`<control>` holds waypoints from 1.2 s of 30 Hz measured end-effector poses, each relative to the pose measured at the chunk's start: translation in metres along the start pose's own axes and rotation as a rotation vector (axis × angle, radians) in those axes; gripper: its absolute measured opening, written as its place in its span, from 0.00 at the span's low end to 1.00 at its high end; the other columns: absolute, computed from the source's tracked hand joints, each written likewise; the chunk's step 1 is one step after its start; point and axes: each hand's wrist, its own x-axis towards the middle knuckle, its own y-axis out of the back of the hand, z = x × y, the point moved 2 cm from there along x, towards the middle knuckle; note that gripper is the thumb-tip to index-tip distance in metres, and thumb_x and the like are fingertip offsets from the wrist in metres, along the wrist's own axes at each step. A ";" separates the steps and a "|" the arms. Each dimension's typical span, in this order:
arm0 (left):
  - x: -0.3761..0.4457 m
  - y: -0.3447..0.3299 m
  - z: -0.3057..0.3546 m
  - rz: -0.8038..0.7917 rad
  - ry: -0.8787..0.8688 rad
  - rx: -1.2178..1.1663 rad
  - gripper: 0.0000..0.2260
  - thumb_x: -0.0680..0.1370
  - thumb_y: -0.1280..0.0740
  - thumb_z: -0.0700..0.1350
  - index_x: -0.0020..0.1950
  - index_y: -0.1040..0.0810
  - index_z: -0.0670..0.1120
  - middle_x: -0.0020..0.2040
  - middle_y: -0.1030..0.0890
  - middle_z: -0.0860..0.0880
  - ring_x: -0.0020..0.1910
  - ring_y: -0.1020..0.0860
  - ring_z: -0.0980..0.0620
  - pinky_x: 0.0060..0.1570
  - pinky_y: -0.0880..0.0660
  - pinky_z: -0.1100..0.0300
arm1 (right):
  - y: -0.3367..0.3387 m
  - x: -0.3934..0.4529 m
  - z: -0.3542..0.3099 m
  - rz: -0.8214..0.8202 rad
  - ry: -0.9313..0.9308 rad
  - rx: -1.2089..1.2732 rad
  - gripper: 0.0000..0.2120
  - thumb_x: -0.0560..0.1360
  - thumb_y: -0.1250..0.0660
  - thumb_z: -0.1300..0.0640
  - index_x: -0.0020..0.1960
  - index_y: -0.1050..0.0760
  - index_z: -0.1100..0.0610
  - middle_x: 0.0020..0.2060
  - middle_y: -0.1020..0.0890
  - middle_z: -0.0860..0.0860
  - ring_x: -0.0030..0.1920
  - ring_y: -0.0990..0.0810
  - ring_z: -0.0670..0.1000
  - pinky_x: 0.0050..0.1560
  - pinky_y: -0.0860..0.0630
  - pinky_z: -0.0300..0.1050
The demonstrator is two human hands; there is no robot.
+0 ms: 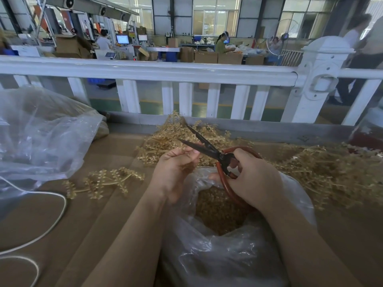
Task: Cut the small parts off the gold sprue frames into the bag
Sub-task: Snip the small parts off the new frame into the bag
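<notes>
Here the gold sprue frames [176,139] lie in a tangled heap near the far edge of the cardboard-covered tabletop [99,214], more of them spreading toward the right edge, and one loose frame [103,182] lying left of the hands. The clear bag [207,255] sits at the near edge, its mouth showing gold parts [219,212] inside. The left hand [176,172] has its fingers curled, pinching something small at the blades; what it is cannot be made out. The right hand [252,181] grips the red handles of the scissors [209,150], blades parted above the bag. A crumpled plastic sheet [41,133] fills the left side, a white cord [47,230] below it. A white railing [145,69] runs behind the tabletop.
</notes>
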 end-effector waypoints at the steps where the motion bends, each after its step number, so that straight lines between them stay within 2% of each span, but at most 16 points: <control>1: 0.000 0.000 0.000 0.009 0.009 -0.014 0.04 0.66 0.28 0.39 0.33 0.18 0.47 0.32 0.20 0.52 0.33 0.24 0.57 0.43 0.26 0.64 | 0.001 -0.001 -0.001 0.016 0.004 -0.005 0.33 0.65 0.45 0.19 0.47 0.27 0.47 0.34 0.24 0.39 0.32 0.29 0.40 0.31 0.37 0.32; 5: 0.001 0.001 -0.001 0.043 0.033 -0.037 0.07 0.66 0.28 0.40 0.41 0.22 0.46 0.34 0.20 0.52 0.34 0.22 0.57 0.47 0.26 0.63 | 0.003 -0.003 -0.001 0.046 0.002 -0.061 0.25 0.70 0.36 0.26 0.45 0.25 0.49 0.31 0.23 0.42 0.30 0.26 0.43 0.29 0.32 0.35; 10: 0.000 0.001 -0.001 0.056 0.041 -0.020 0.08 0.66 0.28 0.40 0.43 0.23 0.46 0.35 0.20 0.51 0.35 0.22 0.57 0.46 0.26 0.63 | 0.005 -0.004 -0.002 0.074 0.008 -0.024 0.29 0.69 0.41 0.24 0.45 0.24 0.49 0.32 0.22 0.42 0.30 0.25 0.45 0.29 0.36 0.33; 12: 0.000 0.001 -0.002 0.049 0.037 -0.015 0.08 0.66 0.28 0.40 0.43 0.23 0.46 0.35 0.20 0.51 0.35 0.22 0.57 0.46 0.27 0.63 | 0.004 -0.003 -0.001 0.061 0.003 -0.028 0.27 0.69 0.38 0.24 0.46 0.23 0.49 0.32 0.21 0.42 0.31 0.24 0.45 0.30 0.36 0.33; 15: -0.001 0.000 -0.001 0.030 0.029 -0.003 0.07 0.67 0.29 0.40 0.43 0.22 0.46 0.35 0.19 0.52 0.34 0.22 0.57 0.45 0.27 0.63 | 0.002 -0.003 0.002 0.054 -0.005 -0.043 0.24 0.70 0.34 0.27 0.48 0.22 0.47 0.33 0.20 0.42 0.32 0.23 0.45 0.31 0.31 0.37; 19: -0.002 -0.002 0.000 -0.011 0.011 0.048 0.05 0.68 0.29 0.40 0.41 0.20 0.48 0.35 0.20 0.52 0.34 0.23 0.57 0.43 0.28 0.62 | 0.000 -0.004 0.003 0.076 0.006 0.012 0.28 0.69 0.38 0.24 0.48 0.21 0.48 0.32 0.22 0.40 0.29 0.28 0.43 0.30 0.31 0.37; 23: -0.002 -0.003 0.002 -0.039 -0.075 0.151 0.12 0.73 0.31 0.33 0.43 0.20 0.51 0.38 0.24 0.49 0.34 0.27 0.54 0.41 0.29 0.60 | 0.000 -0.004 0.003 0.057 0.007 0.031 0.30 0.67 0.43 0.20 0.48 0.23 0.45 0.30 0.26 0.38 0.29 0.32 0.39 0.29 0.34 0.33; 26: -0.002 -0.003 0.002 -0.044 -0.116 0.174 0.10 0.75 0.31 0.35 0.43 0.17 0.51 0.37 0.19 0.50 0.33 0.23 0.56 0.37 0.26 0.65 | 0.001 -0.004 0.004 0.044 0.012 0.007 0.29 0.68 0.44 0.20 0.45 0.25 0.45 0.30 0.25 0.38 0.29 0.30 0.38 0.29 0.36 0.32; 31: 0.001 0.001 0.000 0.022 -0.177 0.210 0.13 0.79 0.35 0.35 0.43 0.14 0.48 0.34 0.23 0.48 0.33 0.28 0.54 0.41 0.29 0.60 | 0.003 -0.005 0.006 0.040 0.025 -0.042 0.26 0.68 0.40 0.21 0.47 0.26 0.43 0.33 0.22 0.39 0.32 0.26 0.42 0.30 0.35 0.32; 33: 0.002 0.001 -0.001 0.039 -0.212 0.209 0.11 0.79 0.35 0.35 0.45 0.14 0.45 0.34 0.25 0.47 0.34 0.29 0.53 0.42 0.31 0.58 | 0.003 -0.005 0.006 0.048 0.029 -0.051 0.26 0.69 0.39 0.22 0.48 0.26 0.44 0.34 0.21 0.40 0.33 0.24 0.43 0.30 0.31 0.34; 36: 0.003 0.001 -0.003 0.058 -0.247 0.168 0.07 0.79 0.36 0.33 0.49 0.21 0.29 0.35 0.22 0.48 0.35 0.29 0.53 0.42 0.31 0.58 | 0.002 -0.005 0.006 0.070 0.025 -0.064 0.24 0.71 0.35 0.26 0.50 0.24 0.46 0.36 0.18 0.42 0.35 0.20 0.45 0.32 0.26 0.38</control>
